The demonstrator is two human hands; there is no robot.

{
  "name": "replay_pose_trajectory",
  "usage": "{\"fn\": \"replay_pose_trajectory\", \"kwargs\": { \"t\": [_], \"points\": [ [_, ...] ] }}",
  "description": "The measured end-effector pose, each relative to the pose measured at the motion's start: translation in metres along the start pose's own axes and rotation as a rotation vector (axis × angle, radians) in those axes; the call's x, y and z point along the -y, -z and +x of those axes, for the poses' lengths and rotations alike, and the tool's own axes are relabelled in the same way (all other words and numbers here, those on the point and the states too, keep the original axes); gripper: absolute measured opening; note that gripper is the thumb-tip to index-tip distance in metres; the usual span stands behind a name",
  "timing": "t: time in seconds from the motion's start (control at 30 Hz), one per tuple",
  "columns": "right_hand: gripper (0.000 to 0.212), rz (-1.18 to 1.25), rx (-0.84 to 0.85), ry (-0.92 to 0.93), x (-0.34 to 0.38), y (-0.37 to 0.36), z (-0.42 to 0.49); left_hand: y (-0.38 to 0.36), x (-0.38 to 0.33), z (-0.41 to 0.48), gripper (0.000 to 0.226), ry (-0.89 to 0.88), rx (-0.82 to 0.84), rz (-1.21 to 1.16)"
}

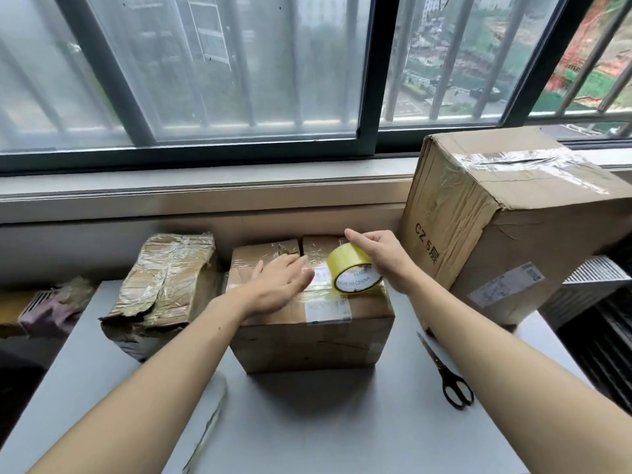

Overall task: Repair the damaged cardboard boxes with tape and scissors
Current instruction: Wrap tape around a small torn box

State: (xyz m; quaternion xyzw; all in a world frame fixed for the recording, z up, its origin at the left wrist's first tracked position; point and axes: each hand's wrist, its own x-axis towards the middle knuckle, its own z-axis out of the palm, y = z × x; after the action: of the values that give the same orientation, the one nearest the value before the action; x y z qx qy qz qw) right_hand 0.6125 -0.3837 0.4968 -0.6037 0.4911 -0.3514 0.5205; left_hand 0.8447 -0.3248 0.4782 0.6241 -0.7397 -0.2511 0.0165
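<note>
Left hand [278,283]: fingers straight and flat, pressing the taped top of the middle box [309,323]. Right hand [384,256]: fingers curled over a tape roll [354,270], index finger raised. The roll is yellowish, glossy, on a white printed core, standing on edge on the box top's right side. Middle box is brown corrugated card with a white label under clear tape. To its left stands a crushed box [164,289], wrinkled, film-wrapped, torn at its near edge. At far right a tall box [496,217] leans, creased, clear tape across its top seam. Black-handled scissors [444,372] lie closed at near right, apart from the boxes. Smooth grey table [307,422]; barred window [212,73] beyond.
</note>
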Motion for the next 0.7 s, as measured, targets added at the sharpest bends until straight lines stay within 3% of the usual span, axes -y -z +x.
{"fn": "replay_pose_trajectory", "kwargs": {
  "t": [0.07,0.17,0.3,0.53,0.7],
  "points": [
    [0.048,0.141,-0.039,-0.089,-0.007,0.002,-0.004,-0.008,-0.02,0.022,0.07,0.028,-0.186,-0.092],
    [0.048,0.288,-0.077,-0.168,-0.02,0.002,-0.008,-0.024,-0.032,0.046,0.049,0.126,-0.259,-0.166],
    [0.056,0.194,-0.12,-0.131,-0.02,-0.008,-0.009,-0.041,-0.031,0.043,0.047,0.114,-0.363,0.104],
    [0.062,-0.447,-0.126,0.121,0.008,0.046,-0.01,-0.052,-0.028,0.052,0.038,0.157,-0.442,0.085],
    [0.063,-0.494,-0.055,0.12,0.011,0.048,-0.004,-0.05,-0.031,0.049,0.043,0.193,-0.414,0.121]
  ]
}}
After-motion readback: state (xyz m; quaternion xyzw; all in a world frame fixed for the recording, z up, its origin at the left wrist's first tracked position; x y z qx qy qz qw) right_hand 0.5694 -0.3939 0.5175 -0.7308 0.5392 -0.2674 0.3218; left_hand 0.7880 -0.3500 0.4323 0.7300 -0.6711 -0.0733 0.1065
